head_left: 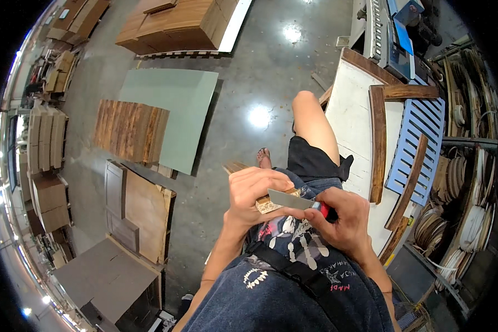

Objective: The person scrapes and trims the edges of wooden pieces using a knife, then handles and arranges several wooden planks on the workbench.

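Note:
My left hand (254,191) is wrapped round a narrow wooden strip (265,206) in front of my chest. The cut end of the strip points back toward me, and its far end shows beyond my knuckles. Across that near end lies a thin flat grey blade (289,199), like that of a scraper. My right hand (346,216) pinches the blade's right end between thumb and fingers. A bit of red shows beside the thumb; whether it is a handle is hidden by the hand.
On my right stands a white-topped bench (355,110) with curved brown wooden pieces (377,144) and a blue slatted panel (418,141). Racks of coiled edging (459,182) stand beyond. To the left are stacked boards (130,130), a green sheet (191,110) and grey panels (108,276).

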Action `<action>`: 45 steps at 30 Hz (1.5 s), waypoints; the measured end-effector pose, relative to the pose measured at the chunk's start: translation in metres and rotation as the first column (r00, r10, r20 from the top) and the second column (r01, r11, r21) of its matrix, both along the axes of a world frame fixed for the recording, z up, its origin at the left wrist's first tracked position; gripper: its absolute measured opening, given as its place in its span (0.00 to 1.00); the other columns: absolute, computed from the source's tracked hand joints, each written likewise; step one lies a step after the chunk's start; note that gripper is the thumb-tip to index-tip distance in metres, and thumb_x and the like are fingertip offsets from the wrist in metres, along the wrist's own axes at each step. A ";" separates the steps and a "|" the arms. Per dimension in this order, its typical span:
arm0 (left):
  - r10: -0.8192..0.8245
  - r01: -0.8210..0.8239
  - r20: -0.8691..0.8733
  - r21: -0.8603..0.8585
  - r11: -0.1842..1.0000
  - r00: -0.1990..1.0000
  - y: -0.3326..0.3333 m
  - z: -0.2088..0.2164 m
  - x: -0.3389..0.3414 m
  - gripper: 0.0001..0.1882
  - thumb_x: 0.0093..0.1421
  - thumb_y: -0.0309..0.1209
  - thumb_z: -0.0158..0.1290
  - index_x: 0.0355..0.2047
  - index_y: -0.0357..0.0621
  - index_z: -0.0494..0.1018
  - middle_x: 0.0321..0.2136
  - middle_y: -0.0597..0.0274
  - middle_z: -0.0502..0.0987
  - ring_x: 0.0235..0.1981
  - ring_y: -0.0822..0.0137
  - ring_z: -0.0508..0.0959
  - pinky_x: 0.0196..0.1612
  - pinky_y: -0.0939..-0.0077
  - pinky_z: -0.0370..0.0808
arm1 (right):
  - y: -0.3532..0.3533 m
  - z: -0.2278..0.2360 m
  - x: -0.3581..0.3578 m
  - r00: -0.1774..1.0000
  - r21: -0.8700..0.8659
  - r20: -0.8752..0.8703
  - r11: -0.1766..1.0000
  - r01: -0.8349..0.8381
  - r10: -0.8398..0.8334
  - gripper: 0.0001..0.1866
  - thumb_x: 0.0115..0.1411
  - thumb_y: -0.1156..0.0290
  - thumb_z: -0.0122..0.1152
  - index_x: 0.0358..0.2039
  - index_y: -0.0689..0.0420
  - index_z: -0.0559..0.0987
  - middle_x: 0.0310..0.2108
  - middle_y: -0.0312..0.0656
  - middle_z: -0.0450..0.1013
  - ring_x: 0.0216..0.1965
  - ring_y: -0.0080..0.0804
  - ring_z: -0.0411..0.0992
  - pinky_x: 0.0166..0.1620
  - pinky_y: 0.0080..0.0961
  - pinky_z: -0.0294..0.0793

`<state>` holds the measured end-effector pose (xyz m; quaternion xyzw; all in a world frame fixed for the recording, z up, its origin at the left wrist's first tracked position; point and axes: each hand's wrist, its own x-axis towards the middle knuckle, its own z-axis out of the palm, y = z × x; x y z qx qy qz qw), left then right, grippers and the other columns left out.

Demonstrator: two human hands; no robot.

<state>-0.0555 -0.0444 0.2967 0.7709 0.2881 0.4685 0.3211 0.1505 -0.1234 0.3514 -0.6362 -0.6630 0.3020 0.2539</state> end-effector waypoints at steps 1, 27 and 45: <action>0.001 -0.001 -0.001 0.000 1.000 1.000 -0.001 0.000 0.000 0.24 0.38 0.47 0.74 0.26 0.44 0.78 0.26 0.64 0.83 0.26 0.66 0.83 0.28 0.77 0.73 | 0.000 0.000 0.000 1.000 0.004 0.009 1.000 -0.003 0.003 0.22 0.56 0.47 0.68 0.25 0.54 0.79 0.18 0.38 0.70 0.19 0.39 0.71 0.24 0.33 0.68; -0.046 0.050 0.046 -0.093 0.994 0.998 -0.009 -0.001 -0.001 0.22 0.34 0.42 0.77 0.21 0.44 0.77 0.23 0.64 0.82 0.24 0.69 0.82 0.28 0.79 0.71 | 0.000 -0.006 0.003 1.000 0.080 0.012 0.996 -0.029 0.028 0.21 0.53 0.47 0.71 0.24 0.52 0.79 0.18 0.35 0.68 0.19 0.35 0.71 0.24 0.31 0.67; -0.067 0.072 0.061 -0.082 0.994 0.996 -0.010 -0.005 -0.007 0.21 0.36 0.40 0.76 0.22 0.45 0.77 0.22 0.63 0.82 0.23 0.69 0.82 0.28 0.79 0.71 | -0.001 -0.006 0.003 0.994 0.080 0.036 0.991 -0.109 0.106 0.21 0.54 0.47 0.70 0.22 0.52 0.78 0.17 0.34 0.66 0.18 0.33 0.69 0.23 0.31 0.64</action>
